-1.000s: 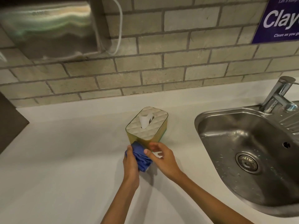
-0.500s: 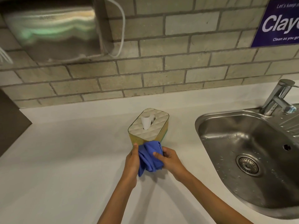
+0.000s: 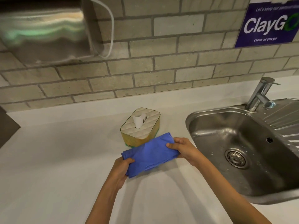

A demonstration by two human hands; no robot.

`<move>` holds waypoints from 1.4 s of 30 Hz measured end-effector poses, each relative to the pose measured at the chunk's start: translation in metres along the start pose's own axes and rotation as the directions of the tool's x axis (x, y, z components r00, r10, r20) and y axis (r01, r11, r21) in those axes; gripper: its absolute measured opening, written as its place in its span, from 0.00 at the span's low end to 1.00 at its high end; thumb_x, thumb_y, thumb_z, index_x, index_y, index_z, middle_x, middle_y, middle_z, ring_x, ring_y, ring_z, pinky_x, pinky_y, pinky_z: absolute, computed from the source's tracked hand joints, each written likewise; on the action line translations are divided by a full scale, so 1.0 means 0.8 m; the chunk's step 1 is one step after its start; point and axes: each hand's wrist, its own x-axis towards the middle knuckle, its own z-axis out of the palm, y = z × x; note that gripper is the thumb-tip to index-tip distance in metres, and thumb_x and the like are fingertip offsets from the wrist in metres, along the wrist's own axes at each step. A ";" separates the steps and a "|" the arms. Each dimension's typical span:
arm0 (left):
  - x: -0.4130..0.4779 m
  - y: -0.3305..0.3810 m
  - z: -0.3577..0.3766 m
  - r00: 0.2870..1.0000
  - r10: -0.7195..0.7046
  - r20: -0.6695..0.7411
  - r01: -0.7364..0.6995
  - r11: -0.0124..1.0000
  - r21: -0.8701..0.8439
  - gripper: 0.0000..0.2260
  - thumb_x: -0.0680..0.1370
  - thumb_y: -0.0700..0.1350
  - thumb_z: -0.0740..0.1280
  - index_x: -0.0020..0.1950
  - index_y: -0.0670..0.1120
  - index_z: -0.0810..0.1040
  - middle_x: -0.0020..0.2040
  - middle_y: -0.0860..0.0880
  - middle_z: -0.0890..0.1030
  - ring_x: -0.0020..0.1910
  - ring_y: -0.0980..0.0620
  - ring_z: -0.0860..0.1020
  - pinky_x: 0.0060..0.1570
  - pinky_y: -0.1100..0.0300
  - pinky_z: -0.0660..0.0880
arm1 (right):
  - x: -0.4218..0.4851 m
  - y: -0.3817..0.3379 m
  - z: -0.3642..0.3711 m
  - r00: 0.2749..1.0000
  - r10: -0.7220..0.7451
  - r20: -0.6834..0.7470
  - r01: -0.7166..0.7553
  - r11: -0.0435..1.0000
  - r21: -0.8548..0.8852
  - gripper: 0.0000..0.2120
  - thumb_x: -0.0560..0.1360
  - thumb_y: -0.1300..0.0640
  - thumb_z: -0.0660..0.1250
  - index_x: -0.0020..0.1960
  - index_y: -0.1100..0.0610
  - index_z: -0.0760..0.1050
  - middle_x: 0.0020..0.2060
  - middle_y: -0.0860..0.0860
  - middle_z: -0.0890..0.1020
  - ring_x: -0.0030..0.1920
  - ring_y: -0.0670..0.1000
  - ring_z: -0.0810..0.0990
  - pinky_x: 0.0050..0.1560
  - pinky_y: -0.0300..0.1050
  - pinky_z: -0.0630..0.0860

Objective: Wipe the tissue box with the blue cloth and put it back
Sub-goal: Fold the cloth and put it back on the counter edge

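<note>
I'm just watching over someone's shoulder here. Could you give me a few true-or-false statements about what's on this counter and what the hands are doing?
1. Both hands hold the blue cloth. True: the left hand and right hand grip opposite ends.
2. The tissue box sits in the sink. False: it stands on the counter, left of the sink.
3. A tissue sticks up from the box. True.
4. The tap is running. False: no water stream shows.

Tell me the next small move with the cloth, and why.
Probably bring the blue cloth forward onto the tissue box and start wiping its near side. The left hand and right hand hold it spread just in front of the box, which stands on the counter.
</note>
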 end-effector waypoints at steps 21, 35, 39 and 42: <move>-0.133 -0.109 0.146 0.967 0.058 0.250 -0.090 0.989 0.117 0.05 0.77 0.36 0.66 0.51 0.44 0.77 0.46 0.46 0.82 0.45 0.49 0.80 0.43 0.57 0.77 | -0.180 0.102 -0.175 0.916 -0.141 -0.375 0.063 0.975 -0.212 0.15 0.70 0.74 0.67 0.36 0.55 0.72 0.34 0.54 0.76 0.35 0.52 0.74 0.39 0.41 0.72; -0.179 -0.163 0.259 0.952 0.223 0.212 -0.289 0.883 0.371 0.17 0.72 0.37 0.72 0.59 0.40 0.75 0.55 0.39 0.82 0.50 0.43 0.81 0.54 0.51 0.78 | -0.248 0.169 -0.261 0.778 -0.212 -0.591 -0.054 0.915 -0.399 0.06 0.73 0.69 0.66 0.48 0.63 0.78 0.46 0.58 0.81 0.44 0.54 0.78 0.44 0.38 0.75; -0.179 -0.170 0.268 0.931 0.298 0.209 -0.364 0.795 0.485 0.21 0.72 0.38 0.72 0.63 0.43 0.72 0.50 0.43 0.82 0.42 0.51 0.78 0.43 0.64 0.73 | -0.251 0.179 -0.266 0.779 -0.216 -0.589 -0.150 0.847 -0.509 0.10 0.73 0.68 0.66 0.53 0.63 0.79 0.52 0.59 0.81 0.44 0.53 0.76 0.48 0.43 0.72; -0.183 -0.177 0.270 0.907 0.375 0.193 -0.416 0.720 0.556 0.28 0.72 0.38 0.71 0.70 0.45 0.66 0.53 0.43 0.78 0.47 0.46 0.78 0.46 0.62 0.71 | -0.252 0.186 -0.267 0.778 -0.248 -0.576 -0.198 0.774 -0.601 0.12 0.73 0.66 0.67 0.56 0.60 0.78 0.57 0.60 0.78 0.50 0.56 0.77 0.51 0.42 0.71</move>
